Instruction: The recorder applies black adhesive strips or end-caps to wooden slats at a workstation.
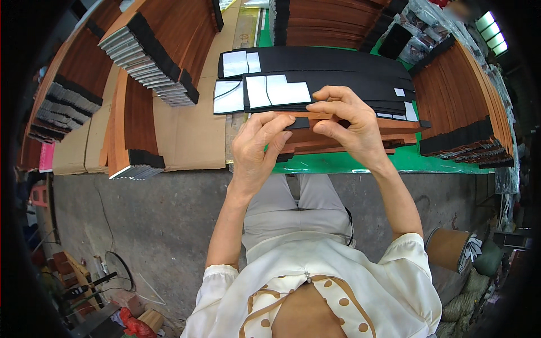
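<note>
My left hand (256, 143) is closed, its thumb and fingertips pinching a small black strip (298, 123) at the left end of a reddish-brown slat (329, 125). To the right of that strip, my right hand (349, 121) has its thumb and forefinger curved and apart, with nothing visible between them. More brown slats (321, 147) lie under my hands at the table's front edge. Just behind them are stacked black sheets (338, 73), some bearing white backing pieces (276, 90).
Stacks of brown slats with black ends stand at the left (163, 56), far left (67, 96), right (459, 96) and back (332, 22). A black phone-like slab (394, 40) leans at the back right. The table has a green cover (338, 164) and brown cardboard (189, 135).
</note>
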Available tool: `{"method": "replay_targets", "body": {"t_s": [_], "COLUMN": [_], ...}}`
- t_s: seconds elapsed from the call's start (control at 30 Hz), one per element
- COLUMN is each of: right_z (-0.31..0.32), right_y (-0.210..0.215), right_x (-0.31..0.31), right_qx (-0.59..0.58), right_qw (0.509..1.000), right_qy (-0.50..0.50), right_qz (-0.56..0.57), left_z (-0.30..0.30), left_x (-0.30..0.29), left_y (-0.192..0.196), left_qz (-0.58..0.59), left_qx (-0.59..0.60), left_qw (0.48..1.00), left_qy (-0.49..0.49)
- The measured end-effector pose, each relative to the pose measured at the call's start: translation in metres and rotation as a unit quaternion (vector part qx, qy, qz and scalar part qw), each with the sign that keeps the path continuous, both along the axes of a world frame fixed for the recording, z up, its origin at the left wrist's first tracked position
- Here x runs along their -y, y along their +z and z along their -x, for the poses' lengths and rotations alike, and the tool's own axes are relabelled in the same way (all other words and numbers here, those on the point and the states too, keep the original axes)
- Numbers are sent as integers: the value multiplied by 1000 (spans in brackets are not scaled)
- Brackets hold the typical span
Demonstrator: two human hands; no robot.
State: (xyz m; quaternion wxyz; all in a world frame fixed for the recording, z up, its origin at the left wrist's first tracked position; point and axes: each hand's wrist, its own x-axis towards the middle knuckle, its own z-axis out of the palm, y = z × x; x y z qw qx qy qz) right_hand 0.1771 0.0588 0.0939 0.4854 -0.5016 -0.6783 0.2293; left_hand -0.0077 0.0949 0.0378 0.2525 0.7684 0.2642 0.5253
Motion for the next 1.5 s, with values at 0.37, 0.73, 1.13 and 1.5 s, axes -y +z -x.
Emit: {"method": "replay_targets", "body": {"t_s": [0.37,0.73,1.13,1.5], "right_z": [1,-157,-223,-211], "right_y": [-18,12,-57,-64], "right_x": [4,54,87,105], "right_qx": [244,219,-136,-138], "right_qw": [945,908,929,924], "right_qy": [-34,-347,-333,-320], "right_qz": [-216,-89,88,156], "left_z": [-9,1,3,-1], "left_x": [0,24,31,27], "left_y": [-2,18,7,-17], "left_qz": [-99,54,134,312], "left_qx": [-26,-66,-97,-9], "left_qw": [994,990,979,945], "left_qy": [47,116,120,99]}}
